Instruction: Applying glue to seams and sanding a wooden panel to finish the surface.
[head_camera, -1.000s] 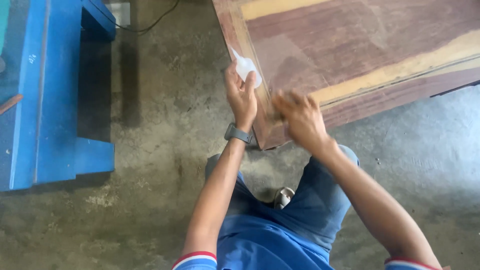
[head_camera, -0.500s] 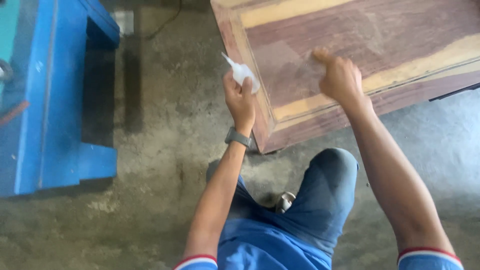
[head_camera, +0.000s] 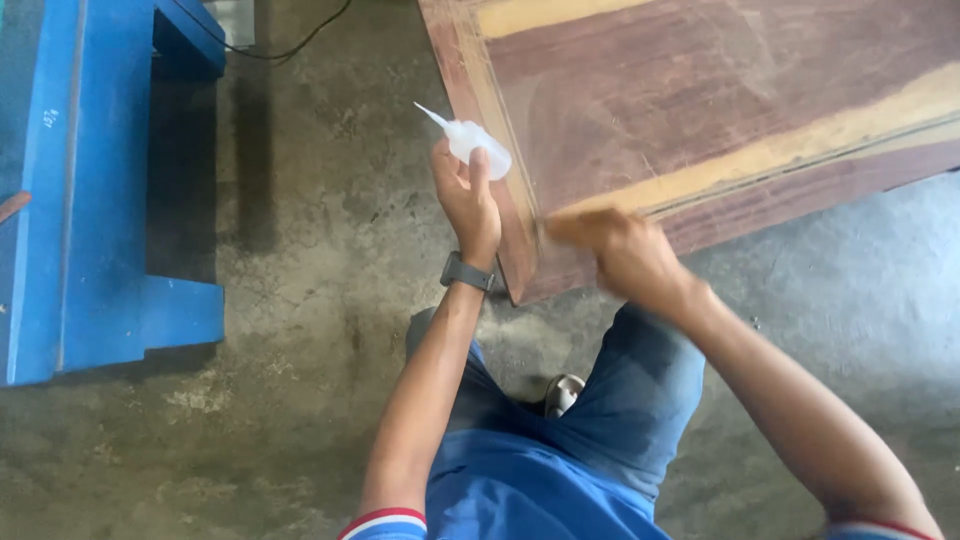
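A small translucent white squeeze bottle (head_camera: 468, 143) with a long pointed nozzle was held in the left hand (head_camera: 464, 198). The fingers (head_camera: 479, 172) were curled closed around the bottle's lower body, and the thumb was pressed along its near side. The bottle was tilted, with the nozzle aimed up and to the left, away from the board. It was held just beside the left edge of the wooden panel (head_camera: 720, 100), over the concrete floor (head_camera: 300, 300). A dark wristwatch (head_camera: 466, 273) was worn on the left wrist.

The right hand (head_camera: 620, 255) was laid on the near corner of the panel, close to its lower edge. It was blurred by motion, so the degree of opening could not be told exactly; the fingers appeared held together and pressed flat or lightly bent against the wood, pointing left toward the corner. Whether anything was held under the palm could not be seen.

The panel was reddish brown with pale yellow streaks, and it rested on the floor. A blue-painted frame (head_camera: 90, 200) stood well apart to the left, and a black cable (head_camera: 290, 45) was seen lying on the floor near its top end. Blue trousers and a blue shirt were worn by the person.
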